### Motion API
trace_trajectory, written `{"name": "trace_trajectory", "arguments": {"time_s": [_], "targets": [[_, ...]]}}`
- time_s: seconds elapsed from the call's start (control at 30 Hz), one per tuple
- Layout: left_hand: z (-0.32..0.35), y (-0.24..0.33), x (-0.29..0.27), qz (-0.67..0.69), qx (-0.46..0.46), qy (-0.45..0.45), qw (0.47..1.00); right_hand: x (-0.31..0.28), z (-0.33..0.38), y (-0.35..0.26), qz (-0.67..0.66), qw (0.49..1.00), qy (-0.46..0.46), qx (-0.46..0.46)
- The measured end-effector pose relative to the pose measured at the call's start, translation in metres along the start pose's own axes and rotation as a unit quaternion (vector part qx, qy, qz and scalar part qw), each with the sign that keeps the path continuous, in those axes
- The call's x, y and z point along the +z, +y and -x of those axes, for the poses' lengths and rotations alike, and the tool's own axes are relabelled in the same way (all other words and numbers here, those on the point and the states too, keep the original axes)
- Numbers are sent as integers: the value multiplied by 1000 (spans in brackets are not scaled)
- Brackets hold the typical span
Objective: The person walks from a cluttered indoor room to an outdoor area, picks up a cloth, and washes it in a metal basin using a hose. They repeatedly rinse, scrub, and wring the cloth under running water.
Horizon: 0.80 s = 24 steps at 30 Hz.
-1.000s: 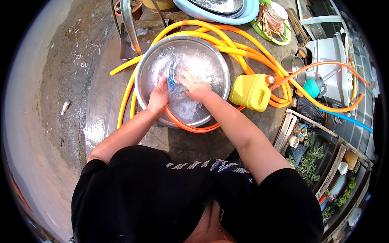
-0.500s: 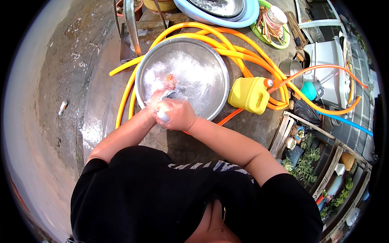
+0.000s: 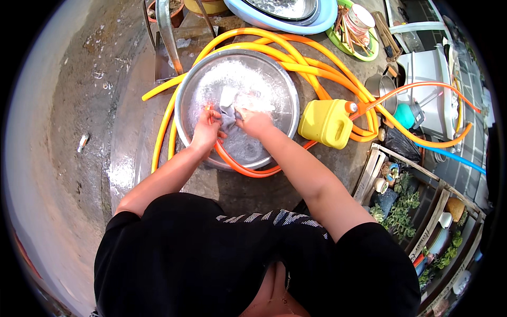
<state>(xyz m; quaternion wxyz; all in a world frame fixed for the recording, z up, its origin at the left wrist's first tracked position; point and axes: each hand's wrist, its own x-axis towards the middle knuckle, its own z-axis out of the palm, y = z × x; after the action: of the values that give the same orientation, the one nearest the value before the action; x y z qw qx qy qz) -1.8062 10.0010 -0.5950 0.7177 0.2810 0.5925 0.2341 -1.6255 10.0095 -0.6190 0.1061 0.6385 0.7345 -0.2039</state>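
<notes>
A round metal basin (image 3: 289,87) holds foamy water. Over it, my left hand (image 3: 207,132) closes its fingers round the end of a thin orange-red hose (image 3: 248,171), which bends over the basin's near rim. My right hand (image 3: 256,123) grips a wet grey cloth (image 3: 228,120) by its right side. The cloth hangs bunched between both hands, its pale upper part toward the foam. Whether the left fingertips also touch the cloth, I cannot tell.
Thick yellow-orange hose (image 3: 253,33) coils around the basin. To its right stands a yellow jug (image 3: 323,124). Beyond are a blue tub (image 3: 248,22), a green basin with bowls and chopsticks (image 3: 374,50), and a metal stand (image 3: 168,37). A wooden planter crate (image 3: 369,171) sits near right.
My hands, earlier pressed together near the basin's near-left edge, have moved apart over the water. The cloth has opened out between them. The thin hose now loops visibly over the near rim.
</notes>
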Motion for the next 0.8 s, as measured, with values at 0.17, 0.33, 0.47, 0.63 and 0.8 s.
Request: {"name": "trace_trajectory", "arguments": {"time_s": [0.17,0.33,0.47,0.63,0.8], "targets": [[8,5,3,11,21,-110,994,14,-4,-36,-26,984,67,161],[15,7,3,-4,6,-201,980,-9,-5,-3,-87,991,51,90],[21,16,7,39,-36,-210,976,-10,0,-2,-178,977,16,115],[16,12,8,73,-51,-210,974,14,-9,3,-30,986,108,121],[16,14,6,75,-40,-219,972,3,-13,14,-30,997,3,77]]}}
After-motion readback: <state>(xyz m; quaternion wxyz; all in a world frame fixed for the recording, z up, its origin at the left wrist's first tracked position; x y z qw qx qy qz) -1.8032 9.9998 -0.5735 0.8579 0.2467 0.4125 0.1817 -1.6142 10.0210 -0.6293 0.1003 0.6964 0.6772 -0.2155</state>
